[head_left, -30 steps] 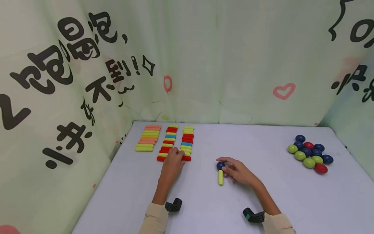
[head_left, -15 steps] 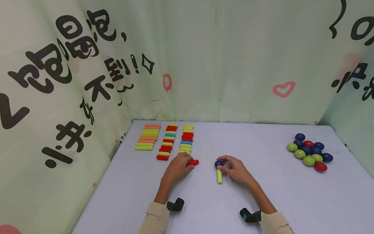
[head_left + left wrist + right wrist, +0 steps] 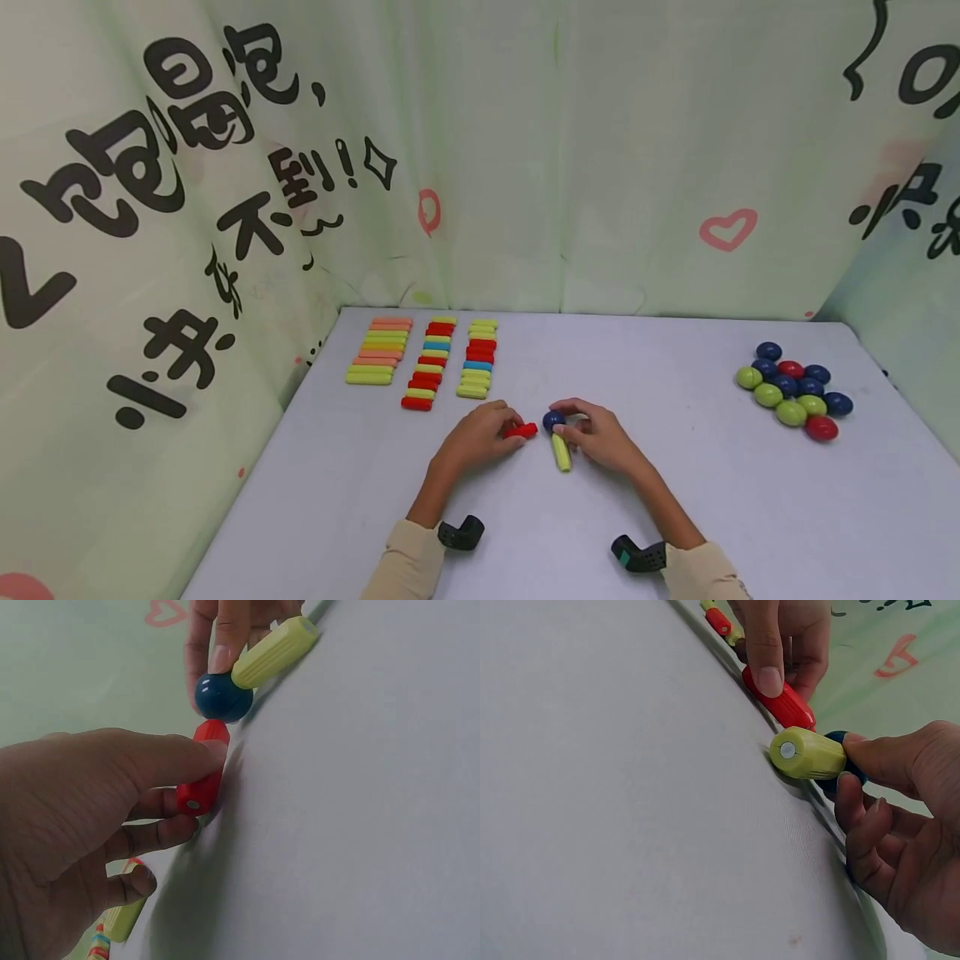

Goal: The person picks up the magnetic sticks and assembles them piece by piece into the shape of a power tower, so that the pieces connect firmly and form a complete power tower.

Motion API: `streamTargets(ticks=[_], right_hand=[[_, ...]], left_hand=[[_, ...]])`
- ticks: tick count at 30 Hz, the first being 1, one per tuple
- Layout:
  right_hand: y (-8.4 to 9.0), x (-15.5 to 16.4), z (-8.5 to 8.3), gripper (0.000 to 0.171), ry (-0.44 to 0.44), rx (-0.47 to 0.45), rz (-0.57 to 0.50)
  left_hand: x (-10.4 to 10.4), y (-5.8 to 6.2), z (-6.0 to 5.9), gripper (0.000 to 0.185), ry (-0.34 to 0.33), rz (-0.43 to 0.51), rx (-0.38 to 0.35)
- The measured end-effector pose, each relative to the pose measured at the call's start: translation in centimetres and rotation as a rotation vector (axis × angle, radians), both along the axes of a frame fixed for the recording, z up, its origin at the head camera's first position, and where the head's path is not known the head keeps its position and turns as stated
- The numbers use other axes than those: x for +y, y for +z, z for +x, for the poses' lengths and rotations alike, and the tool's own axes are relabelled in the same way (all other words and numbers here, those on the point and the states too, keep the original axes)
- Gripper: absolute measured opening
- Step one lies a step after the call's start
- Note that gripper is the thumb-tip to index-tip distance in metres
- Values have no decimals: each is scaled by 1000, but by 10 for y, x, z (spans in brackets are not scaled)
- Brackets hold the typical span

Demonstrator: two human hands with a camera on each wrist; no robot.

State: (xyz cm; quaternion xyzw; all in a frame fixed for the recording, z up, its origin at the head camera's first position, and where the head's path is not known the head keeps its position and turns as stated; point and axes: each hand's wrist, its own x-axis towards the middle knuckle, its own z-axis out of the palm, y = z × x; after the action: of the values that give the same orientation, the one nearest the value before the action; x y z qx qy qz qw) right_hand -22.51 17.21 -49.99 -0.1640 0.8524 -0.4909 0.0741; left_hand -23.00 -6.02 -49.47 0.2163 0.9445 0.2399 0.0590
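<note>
A: Start close in. What shows at the bottom of the frame?

B: Beige sleeves [image 3: 405, 562], each with a black wrist unit [image 3: 462, 533] beside it. Above them, in the lower middle, a yellow-green rod [image 3: 562, 454] points its free end towards the bottom edge, leaning slightly.

A: Who has that?

B: The right hand [image 3: 606, 437], by way of a blue ball [image 3: 553, 420]. Thumb and fingers pinch the ball, and the rod sits against it, apparently stuck on. The right wrist view shows other fingers loosely bent.

A: And the left hand [image 3: 480, 437]?

B: It pinches a red rod [image 3: 522, 431], thumb on one side and fingers on the other, its outermost finger bent and off the rod.

A: Which relation counts most here?

B: The red rod's long axis. It lies nearly level across the frame, just left of the ball, its right end towards the ball and roughly square to the yellow-green rod.

A: Touching?

B: I can't tell. The head view suggests a slim gap; the left wrist view puts that end right up against the ball.

A: Farther off?

B: Columns of coloured rods [image 3: 431, 362] lie left of centre on the desk [image 3: 570, 525], nearer the left hand. A cluster of balls [image 3: 787, 386] lies at the right, nearer the right hand. Behind everything hangs a pale green curtain [image 3: 570, 208]
</note>
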Motion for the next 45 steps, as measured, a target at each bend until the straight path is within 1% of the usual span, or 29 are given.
streamTargets(ticks=[5,10,14,16,17,19,22,24,26,29,31,33,35,38,41,43,45], right_hand=[[1,-1,3,37,22,0,-17],[1,-2,4,37,28,5,-20],[0,-1,4,36,64,21,-3],[1,0,3,35,75,16,-5],[2,2,3,34,73,14,-11],[3,7,1,32,40,18,-5],[8,22,-3,28,-63,67,34],[12,40,-5,25,-148,136,67],[16,61,-6,21,-236,225,85],[24,96,-4,19,-398,354,118],[29,119,0,22,-529,390,173],[33,140,4,25,-670,383,239],[36,158,9,30,-795,345,291],[35,181,16,33,-940,283,339],[33,196,21,36,-1015,221,360],[31,203,22,39,-1034,157,366],[30,208,25,43,-1041,86,372]], left_hand=[[4,-3,2,28,-22,27,-10],[6,-4,5,29,-27,51,-6],[8,-4,5,38,-58,81,-10],[10,-5,5,44,-72,81,-10],[11,-5,5,47,-79,79,-6],[13,-4,6,50,-84,68,3],[15,-2,9,51,-83,34,41],[16,-3,10,47,-95,17,64],[16,-5,10,44,-121,12,73],[15,-8,9,42,-177,29,63],[16,-9,8,41,-202,45,55],[17,-10,8,40,-211,68,56],[18,-10,8,38,-207,94,44],[20,-8,9,34,-178,132,-4],[19,-6,9,33,-134,159,-70],[17,-5,9,33,-112,177,-95],[15,-5,9,33,-99,184,-99]])
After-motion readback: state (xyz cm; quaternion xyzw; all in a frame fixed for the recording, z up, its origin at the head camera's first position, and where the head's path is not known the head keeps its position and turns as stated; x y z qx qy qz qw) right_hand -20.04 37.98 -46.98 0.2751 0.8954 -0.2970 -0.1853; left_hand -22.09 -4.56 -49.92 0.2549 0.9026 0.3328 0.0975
